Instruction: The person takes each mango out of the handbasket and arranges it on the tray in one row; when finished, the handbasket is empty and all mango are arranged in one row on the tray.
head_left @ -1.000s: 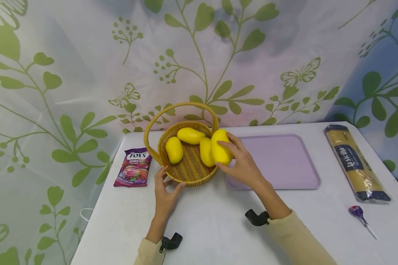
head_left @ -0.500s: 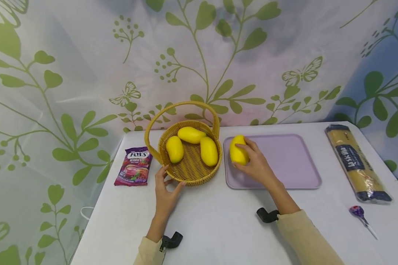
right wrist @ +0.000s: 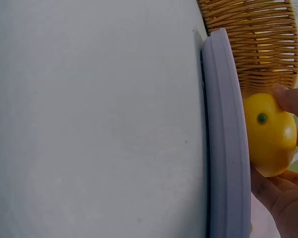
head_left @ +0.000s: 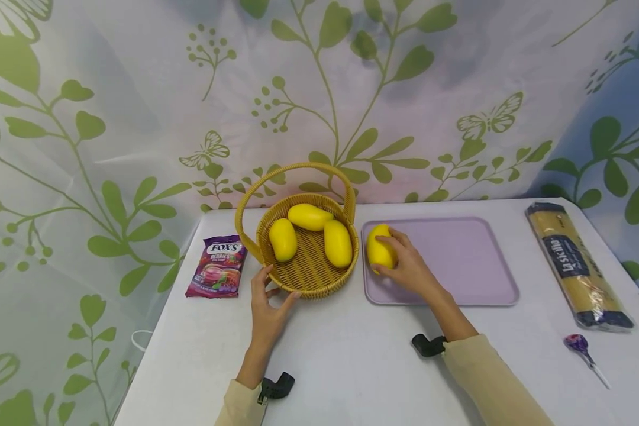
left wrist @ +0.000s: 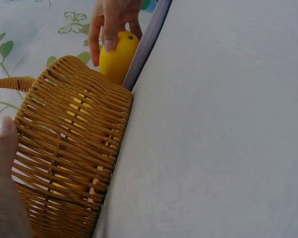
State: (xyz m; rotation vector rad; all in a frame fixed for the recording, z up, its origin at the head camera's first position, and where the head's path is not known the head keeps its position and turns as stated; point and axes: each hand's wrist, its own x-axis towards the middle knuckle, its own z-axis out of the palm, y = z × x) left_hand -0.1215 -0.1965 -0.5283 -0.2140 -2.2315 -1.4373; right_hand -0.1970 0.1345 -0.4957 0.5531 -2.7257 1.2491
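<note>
A round wicker basket (head_left: 307, 294) with a tall arched handle stands at the back of the table, several yellow mangoes (head_left: 309, 217) lying inside. My left hand (head_left: 268, 310) holds the basket's front left side, thumb and fingers spread along the rim. In the left wrist view the thumb (left wrist: 4, 148) lies against the woven wall. To the right, my right hand (head_left: 407, 263) grips another mango (head_left: 379, 248) over the left end of a lilac tray (head_left: 458, 260). The right wrist view shows that mango (right wrist: 273, 134) between thumb and fingers, low behind the tray's rim.
Left of the basket lies a purple bag of Fox's candy (head_left: 216, 267). A long pack of spaghetti (head_left: 577, 263) rests right of the tray, with a lollipop (head_left: 586, 358) in front of it. A patterned cloth backdrop (head_left: 383, 106) rises behind the table.
The right hand has carried its mango from above the basket's right rim rightward and down to the tray's left end. The left hand has stayed at the basket.
</note>
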